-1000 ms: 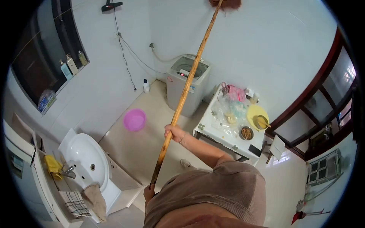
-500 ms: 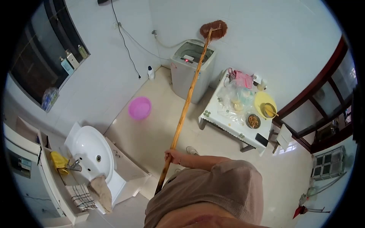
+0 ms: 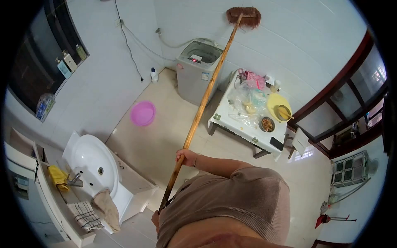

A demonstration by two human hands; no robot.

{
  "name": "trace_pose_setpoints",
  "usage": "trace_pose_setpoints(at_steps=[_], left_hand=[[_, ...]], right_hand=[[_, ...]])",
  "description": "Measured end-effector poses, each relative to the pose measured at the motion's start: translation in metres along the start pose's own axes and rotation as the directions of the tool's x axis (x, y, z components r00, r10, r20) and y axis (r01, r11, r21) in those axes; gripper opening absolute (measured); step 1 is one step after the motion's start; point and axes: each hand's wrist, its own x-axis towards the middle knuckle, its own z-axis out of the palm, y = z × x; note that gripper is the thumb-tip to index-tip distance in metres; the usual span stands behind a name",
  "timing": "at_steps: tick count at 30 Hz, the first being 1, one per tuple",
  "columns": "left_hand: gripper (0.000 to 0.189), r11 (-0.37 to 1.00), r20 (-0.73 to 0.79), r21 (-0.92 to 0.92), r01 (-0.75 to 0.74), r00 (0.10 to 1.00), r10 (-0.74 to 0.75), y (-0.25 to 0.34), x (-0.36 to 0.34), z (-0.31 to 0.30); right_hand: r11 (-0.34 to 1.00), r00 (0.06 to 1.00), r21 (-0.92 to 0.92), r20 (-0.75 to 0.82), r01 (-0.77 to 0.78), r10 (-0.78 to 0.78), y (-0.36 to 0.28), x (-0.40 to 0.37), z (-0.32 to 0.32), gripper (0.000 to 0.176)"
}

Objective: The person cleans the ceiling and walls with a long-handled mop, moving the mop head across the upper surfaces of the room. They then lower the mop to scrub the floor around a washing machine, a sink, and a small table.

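A long wooden-handled broom point(image 3: 205, 98) slants up across the view, its brown bristle head point(image 3: 244, 17) against the white wall above and right of the washing machine. My right hand point(image 3: 186, 158), with a bracelet at the wrist, is closed round the lower part of the handle. At the handle's dark bottom end, my left hand point(image 3: 155, 220) is closed round it, partly hidden by my brown top.
Below the wall stands an open-topped washing machine point(image 3: 194, 78). A table point(image 3: 231, 126) with bags, bowls and a phone is to its right. A pink basin point(image 3: 143, 113) lies on the floor; a sink point(image 3: 93, 159) is at left.
The broom head has moved right and higher along the wall, and my right hand has risen slightly with the handle. My left hand has come into view. The room has shifted left and upward.
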Motion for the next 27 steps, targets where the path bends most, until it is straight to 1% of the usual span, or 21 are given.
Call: trace_pose_setpoints(at_steps=[2,3,5,6,8,9,11,13,15,17,18,20,21,23,24,26,27], left_hand=[[0.054,0.999,-0.013,0.05,0.015,1.0,-0.015,-0.024,-0.004,-0.002],[0.054,0.998,-0.012,0.048,0.027,1.0,-0.026,-0.04,-0.007,0.0],[0.054,0.995,-0.084,0.095,0.006,0.996,0.002,-0.083,-0.012,0.008],[0.054,0.995,-0.085,0.093,0.023,0.996,-0.015,-0.084,-0.019,0.004],[0.051,0.981,-0.188,0.195,-0.016,0.981,0.054,-0.083,-0.032,-0.007],[0.05,0.979,-0.221,0.204,-0.019,0.973,0.065,-0.077,-0.039,-0.017],[0.048,0.982,-0.268,0.185,-0.027,0.96,0.077,-0.06,-0.045,-0.032],[0.046,0.985,-0.301,0.166,-0.038,0.949,0.087,-0.048,-0.047,-0.044],[0.045,0.988,-0.327,0.149,-0.045,0.941,0.092,-0.038,-0.048,-0.052],[0.044,0.988,-0.343,0.146,-0.055,0.934,0.103,-0.032,-0.043,-0.059],[0.044,0.988,-0.337,0.147,-0.056,0.936,0.103,-0.031,-0.039,-0.061],[0.042,0.98,-0.361,0.185,-0.073,0.922,0.137,-0.036,-0.028,-0.062],[0.042,0.98,-0.356,0.184,-0.071,0.925,0.134,-0.041,-0.021,-0.062],[0.041,0.978,-0.369,0.146,-0.147,0.91,0.192,-0.047,-0.01,-0.065],[0.041,0.979,-0.362,0.144,-0.144,0.913,0.187,-0.042,-0.005,-0.071],[0.041,0.967,-0.392,0.229,-0.115,0.898,0.199,-0.03,0.0,-0.089],[0.041,0.967,-0.388,0.228,-0.115,0.9,0.198,-0.03,-0.002,-0.091]], right_hand=[[0.991,0.995,0.112,0.077,-0.075,0.067,0.013,0.0,0.002,0.01],[0.99,0.994,0.11,0.078,-0.086,0.078,0.02,0.001,0.002,0.01],[0.965,0.981,0.178,0.058,-0.19,0.183,0.035,0.004,0.002,0.011],[0.963,0.978,0.173,0.062,-0.207,0.199,0.042,0.004,0.001,0.011],[0.931,0.969,0.282,0.141,-0.234,0.2,0.05,0.007,-0.002,0.007],[0.929,0.966,0.275,0.145,-0.248,0.215,0.053,0.011,-0.003,0.007],[0.927,0.955,0.275,0.219,-0.256,0.199,0.057,0.014,-0.007,0.005],[0.919,0.955,0.295,0.216,-0.263,0.204,0.056,0.011,-0.001,0.004],[0.913,0.956,0.313,0.215,-0.263,0.201,0.049,0.006,0.009,0.005],[0.932,0.955,0.28,0.247,-0.232,0.163,0.04,0.001,0.021,0.006],[0.931,0.956,0.283,0.242,-0.232,0.165,0.037,-0.001,0.025,0.006],[0.938,0.955,0.296,0.28,-0.18,0.095,0.032,-0.002,0.03,0.009],[0.937,0.956,0.297,0.276,-0.183,0.099,0.031,0.0,0.031,0.009],[0.955,0.949,0.262,0.311,-0.139,0.053,0.027,0.002,0.031,0.012],[0.937,0.935,0.307,0.349,-0.168,0.053,0.023,0.001,0.033,0.014],[0.934,0.929,0.309,0.365,-0.181,0.06,0.013,-0.004,0.044,0.014],[0.933,0.92,0.305,0.388,-0.19,0.06,0.011,-0.005,0.047,0.013]])
